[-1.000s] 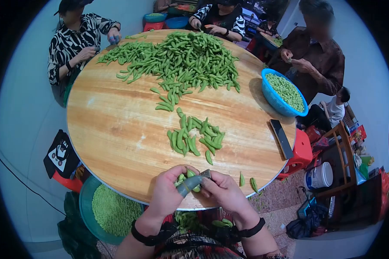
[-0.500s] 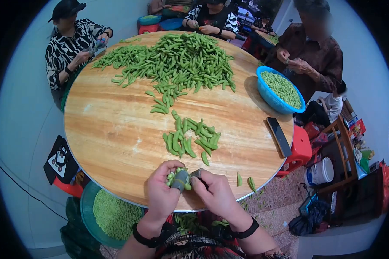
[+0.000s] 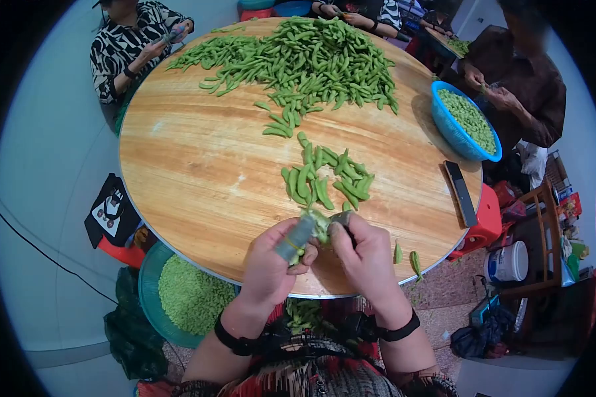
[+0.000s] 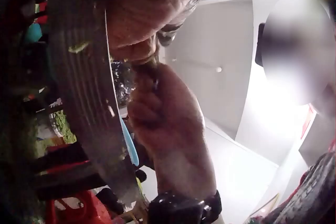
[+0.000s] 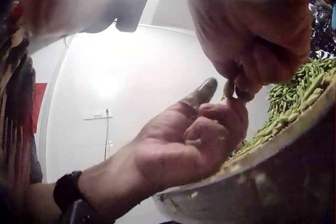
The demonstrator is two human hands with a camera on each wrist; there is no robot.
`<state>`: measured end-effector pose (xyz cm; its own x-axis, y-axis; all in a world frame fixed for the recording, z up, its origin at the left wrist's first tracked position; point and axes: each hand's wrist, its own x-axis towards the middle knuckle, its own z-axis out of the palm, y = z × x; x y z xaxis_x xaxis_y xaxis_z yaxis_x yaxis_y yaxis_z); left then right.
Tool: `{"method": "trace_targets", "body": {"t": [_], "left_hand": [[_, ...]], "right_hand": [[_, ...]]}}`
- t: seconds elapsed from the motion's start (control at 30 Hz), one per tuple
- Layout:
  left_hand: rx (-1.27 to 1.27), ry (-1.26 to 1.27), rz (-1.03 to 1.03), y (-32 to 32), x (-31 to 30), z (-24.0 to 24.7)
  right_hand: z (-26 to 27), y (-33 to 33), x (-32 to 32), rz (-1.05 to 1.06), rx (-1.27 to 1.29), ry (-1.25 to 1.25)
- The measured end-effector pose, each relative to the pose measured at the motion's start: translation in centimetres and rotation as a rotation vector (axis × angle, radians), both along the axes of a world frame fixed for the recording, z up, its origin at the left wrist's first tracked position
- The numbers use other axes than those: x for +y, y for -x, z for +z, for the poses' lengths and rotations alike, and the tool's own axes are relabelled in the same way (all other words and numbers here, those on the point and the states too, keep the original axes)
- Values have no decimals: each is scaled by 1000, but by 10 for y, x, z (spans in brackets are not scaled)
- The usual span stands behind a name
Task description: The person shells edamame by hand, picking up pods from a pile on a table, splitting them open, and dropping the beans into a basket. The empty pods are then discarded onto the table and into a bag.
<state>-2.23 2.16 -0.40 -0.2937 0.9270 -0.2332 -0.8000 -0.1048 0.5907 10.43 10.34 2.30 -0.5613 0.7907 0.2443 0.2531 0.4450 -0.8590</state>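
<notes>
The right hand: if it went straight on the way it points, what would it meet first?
Most likely the green pod between the right hand and left hand; beyond lie loose pods on the table, though depth is hard to judge.

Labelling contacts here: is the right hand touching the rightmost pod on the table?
Apart. The head view shows a strip of bare tabletop and another pod between the right hand and the rightmost pod.

Table [image 3: 198,152] past the right hand [image 3: 369,259] is kinda shiny wood, and the stool [image 3: 487,217] to that hand's right looks like smooth plastic.
</notes>
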Motion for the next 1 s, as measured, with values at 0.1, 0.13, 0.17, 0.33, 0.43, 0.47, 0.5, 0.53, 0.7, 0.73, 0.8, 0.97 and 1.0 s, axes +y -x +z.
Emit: {"method": "trace_targets", "body": {"t": [0.1, 0.13, 0.17, 0.33, 0.43, 0.47, 0.5, 0.53, 0.7, 0.73, 0.8, 0.97, 1.0], "left_hand": [[93, -58, 23, -4, -1, -7], [103, -18, 62, -5, -1, -3], [112, 23, 100, -6, 0, -1], [129, -7, 123, -12, 1, 1], [109, -40, 107, -12, 1, -2], [82, -57, 106, -13, 0, -3], [80, -54, 104, -13, 0, -4], [81, -54, 108, -13, 0, -4], [162, -57, 107, -13, 3, -7], [232, -14, 96, -14, 4, -7], [301, 37, 84, -16, 4, -8], [302, 78, 64, -15, 4, -6], [301, 80, 63, -14, 3, -8]], "right_hand": [[1, -2, -8, 82, -25, 34], [4, -2, -10, 101, -33, 47], [5, -3, -12, 102, -34, 51], [-9, -3, -12, 93, 47, -130], [-6, -7, -9, 162, 288, 946], [-2, -8, -9, 231, 386, 1163], [-2, -9, -8, 228, 386, 1167], [-2, -10, -7, 248, 286, 1024], [-10, -5, -11, 208, 212, 387], [-1, -8, -8, 226, 60, 269], [4, -11, -9, 244, -91, 158], [-4, -7, -12, 184, -81, -149], [-7, -7, -11, 166, -34, 56]]}}
